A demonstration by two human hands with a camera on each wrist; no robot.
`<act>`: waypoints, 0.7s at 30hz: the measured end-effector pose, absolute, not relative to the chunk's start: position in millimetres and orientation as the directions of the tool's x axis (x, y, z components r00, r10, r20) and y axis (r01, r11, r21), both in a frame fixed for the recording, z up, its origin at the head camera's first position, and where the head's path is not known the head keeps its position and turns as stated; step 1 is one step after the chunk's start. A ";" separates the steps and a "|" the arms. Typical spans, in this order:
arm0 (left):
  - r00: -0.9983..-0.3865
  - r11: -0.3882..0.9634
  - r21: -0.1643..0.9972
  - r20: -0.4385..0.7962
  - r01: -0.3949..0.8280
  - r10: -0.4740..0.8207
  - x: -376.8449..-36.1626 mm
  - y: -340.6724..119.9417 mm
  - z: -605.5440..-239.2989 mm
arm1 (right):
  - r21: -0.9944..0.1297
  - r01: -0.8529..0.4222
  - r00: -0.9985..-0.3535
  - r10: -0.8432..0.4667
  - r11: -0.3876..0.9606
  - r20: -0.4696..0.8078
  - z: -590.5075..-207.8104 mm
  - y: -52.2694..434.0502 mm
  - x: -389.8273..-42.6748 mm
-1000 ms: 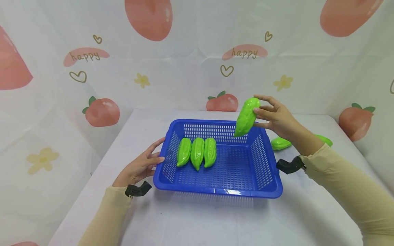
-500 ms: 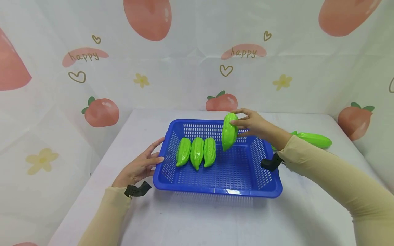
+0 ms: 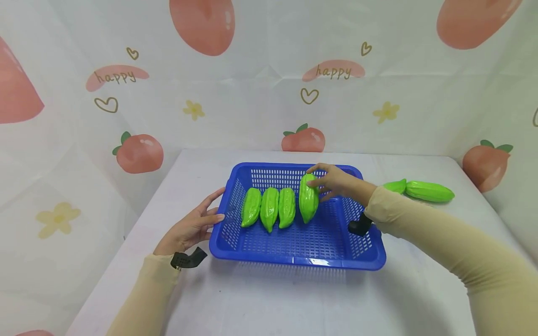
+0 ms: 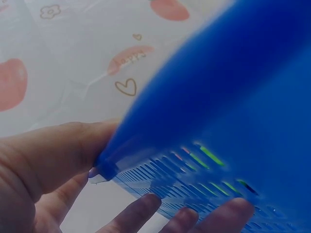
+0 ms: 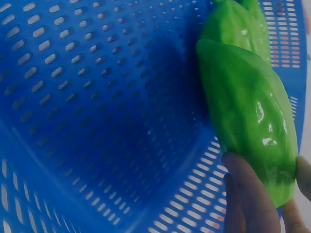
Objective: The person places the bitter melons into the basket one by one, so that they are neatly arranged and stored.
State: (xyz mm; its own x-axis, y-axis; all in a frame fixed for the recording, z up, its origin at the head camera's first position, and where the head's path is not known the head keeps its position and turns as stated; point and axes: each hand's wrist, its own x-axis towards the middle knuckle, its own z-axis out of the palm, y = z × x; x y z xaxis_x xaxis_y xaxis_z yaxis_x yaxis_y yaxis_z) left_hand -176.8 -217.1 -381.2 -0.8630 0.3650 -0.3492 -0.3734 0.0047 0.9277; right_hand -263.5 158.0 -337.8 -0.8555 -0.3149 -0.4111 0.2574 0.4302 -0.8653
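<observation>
The right hand (image 3: 336, 182) is pinching a bumpy green plastic gourd (image 3: 308, 198) at its twelve o'clock end inside the blue perforated plastic basket (image 3: 361, 233); the left hand (image 3: 191, 226), fingers relaxed and spread, is touching the basket's nine o'clock wall.

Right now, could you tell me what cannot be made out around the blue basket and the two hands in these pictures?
- Head view: whether the held gourd rests on the basket floor; the right hand covers its far end.
- Left wrist view: the basket wall is blurred; only green glimpses show through its slots.
- Right wrist view: only the fingertips show; the frame's edge cuts the rest off.
- Left hand: palm contact hidden.
</observation>
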 end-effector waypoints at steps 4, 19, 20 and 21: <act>-0.861 0.002 0.927 -0.349 -0.375 0.369 -177.0 -216.6 -381.5 | -0.837 0.278 -0.844 -0.296 0.472 -0.447 -347.2 154.8 -264.3; -0.860 0.007 0.930 -0.344 -0.368 0.378 -177.6 -216.7 -382.2 | -0.814 0.315 -0.824 -0.286 0.488 -0.490 -368.5 147.6 -262.8; -0.860 0.005 0.929 -0.344 -0.369 0.377 -177.5 -216.6 -382.1 | -0.814 0.310 -0.826 -0.285 0.491 -0.487 -368.8 147.6 -262.9; -0.860 0.004 0.930 -0.343 -0.369 0.377 -177.5 -216.6 -382.0 | -0.815 0.309 -0.827 -0.284 0.490 -0.485 -369.1 147.6 -263.2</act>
